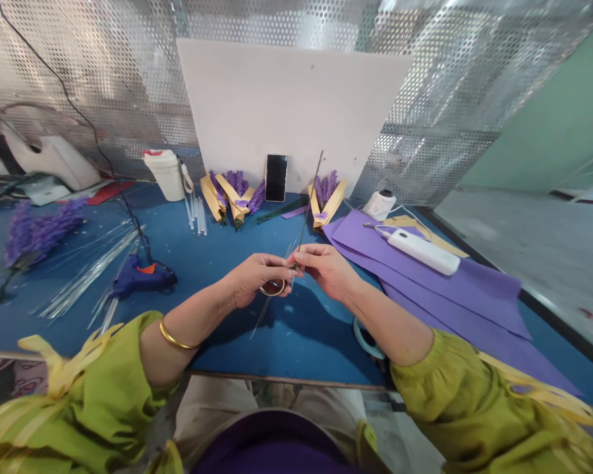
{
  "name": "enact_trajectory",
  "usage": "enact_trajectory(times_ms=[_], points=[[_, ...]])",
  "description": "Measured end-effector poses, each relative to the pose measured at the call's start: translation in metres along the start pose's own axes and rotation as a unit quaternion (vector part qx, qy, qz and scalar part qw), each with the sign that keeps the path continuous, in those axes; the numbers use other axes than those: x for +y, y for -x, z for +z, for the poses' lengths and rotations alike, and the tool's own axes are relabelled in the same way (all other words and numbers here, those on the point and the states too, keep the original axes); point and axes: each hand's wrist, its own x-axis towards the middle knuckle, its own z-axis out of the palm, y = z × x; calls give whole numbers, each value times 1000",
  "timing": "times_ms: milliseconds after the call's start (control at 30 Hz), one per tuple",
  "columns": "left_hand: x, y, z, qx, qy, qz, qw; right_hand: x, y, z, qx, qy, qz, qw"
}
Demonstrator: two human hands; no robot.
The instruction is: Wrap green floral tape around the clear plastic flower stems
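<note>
My left hand and my right hand meet above the middle of the blue table. Between their fingertips stands a thin dark green stem, tilted slightly right at the top. Both hands pinch its lower end. A round ring-shaped roll, perhaps tape, hangs at the fingers of my left hand; its far side is hidden. Several thin wires show below my hands; I cannot tell whether they are held or lie on the table. Scissors with light blue handles lie partly under my right forearm.
A blue glue gun and clear wires lie left, near purple flowers. Wrapped small bouquets, a phone and a white cup stand behind. Purple sheets bearing a white power strip cover the right.
</note>
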Motion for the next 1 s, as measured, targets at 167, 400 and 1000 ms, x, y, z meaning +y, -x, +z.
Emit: enact_trajectory(times_ms=[167, 400, 1000], points=[[0, 0, -2, -30, -15, 0, 999, 2, 0, 1, 39, 10, -15, 999], [1, 1, 0, -20, -60, 6, 998, 1, 1, 7, 62, 58, -19, 996], [-1, 0, 0, -10, -66, 12, 998, -2, -5, -9, 81, 33, -36, 996]])
